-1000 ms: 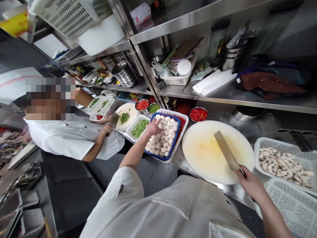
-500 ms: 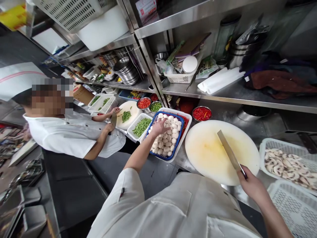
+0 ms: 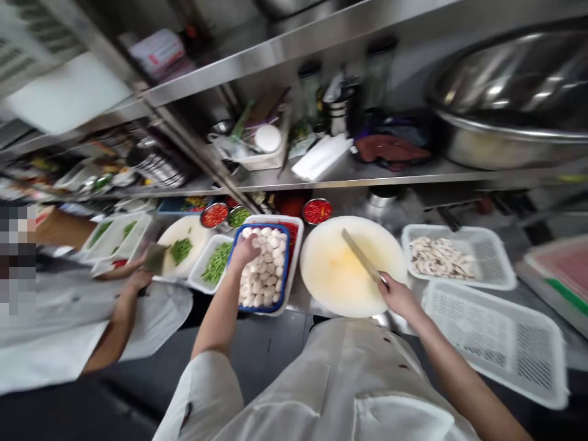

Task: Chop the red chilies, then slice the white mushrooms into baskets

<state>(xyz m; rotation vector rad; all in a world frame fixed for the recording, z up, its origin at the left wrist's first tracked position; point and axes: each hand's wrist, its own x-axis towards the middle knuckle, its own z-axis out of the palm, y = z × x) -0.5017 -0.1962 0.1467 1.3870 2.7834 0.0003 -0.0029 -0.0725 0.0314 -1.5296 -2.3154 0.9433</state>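
My left hand [image 3: 246, 251] reaches into a blue-rimmed basket [image 3: 287, 260] of whole white mushrooms [image 3: 263, 278]. Its fingers are drawn together on a mushroom near the back left, though blur and the back of the hand partly hide the grip. With my right hand [image 3: 395, 295] I grip the dark handle of a kitchen knife [image 3: 359, 252]. The blade lies over the round white cutting board [image 3: 324, 278], pointing away to the left. Yellowish stains mark the board's middle. Under the blue basket is a white tray [image 3: 297, 245] with red peppers showing along its right side.
Sliced mushrooms [image 3: 436, 257] fill part of a white basket [image 3: 493, 254] on the right, behind another white basket [image 3: 546, 367]. A bowl of red peppers [image 3: 316, 211] stands behind the board. On the left, a co-worker [image 3: 114, 312] holds a cleaver [image 3: 155, 258]. A steel shelf [image 3: 390, 182] overhangs the counter.
The view has swung right, bringing a large steel bowl into sight. My left hand's spread fingers have closed in among the mushrooms. The knife stays in my right hand over the board.
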